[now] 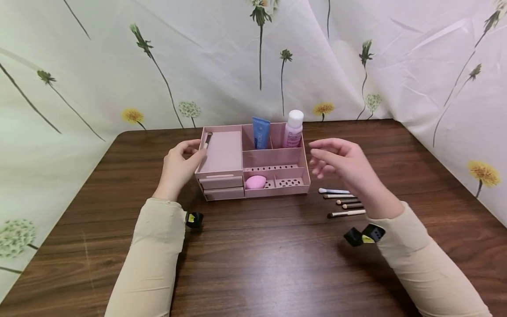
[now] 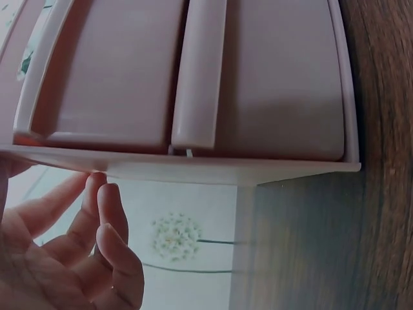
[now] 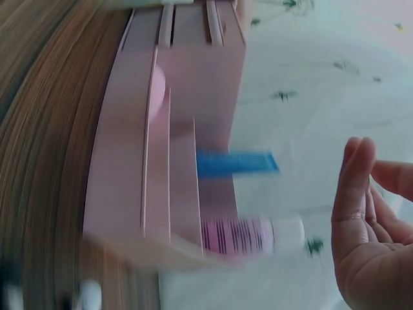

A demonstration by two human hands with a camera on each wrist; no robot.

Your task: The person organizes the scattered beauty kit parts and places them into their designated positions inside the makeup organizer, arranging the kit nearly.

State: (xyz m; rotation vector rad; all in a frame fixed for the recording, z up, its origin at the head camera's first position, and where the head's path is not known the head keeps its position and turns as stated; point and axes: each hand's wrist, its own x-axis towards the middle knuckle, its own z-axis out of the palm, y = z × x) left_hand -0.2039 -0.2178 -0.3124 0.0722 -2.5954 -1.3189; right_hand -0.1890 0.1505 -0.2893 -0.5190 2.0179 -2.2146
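A pink desk organizer (image 1: pixel 222 152) stands on the table, with two drawers at its lower left. My left hand (image 1: pixel 178 165) pinches its left side wall, thumb over the rim; in the left wrist view the fingers (image 2: pixel 113 206) touch the wall's outer face. Beside that thumb, a makeup brush (image 1: pixel 208 139) lies in the top tray. My right hand (image 1: pixel 344 163) hovers right of the organizer, fingers loosely bent and holding nothing. The rear compartments hold a blue tube (image 1: pixel 261 133) and a white-capped pink bottle (image 1: pixel 293 130). A pink makeup sponge (image 1: pixel 255 182) sits in a front compartment.
Several makeup brushes (image 1: pixel 346 213) lie on the brown wooden table (image 1: pixel 269 259), right of the organizer and partly under my right hand. Behind the table hangs a white cloth (image 1: pixel 222 57) printed with flowers.
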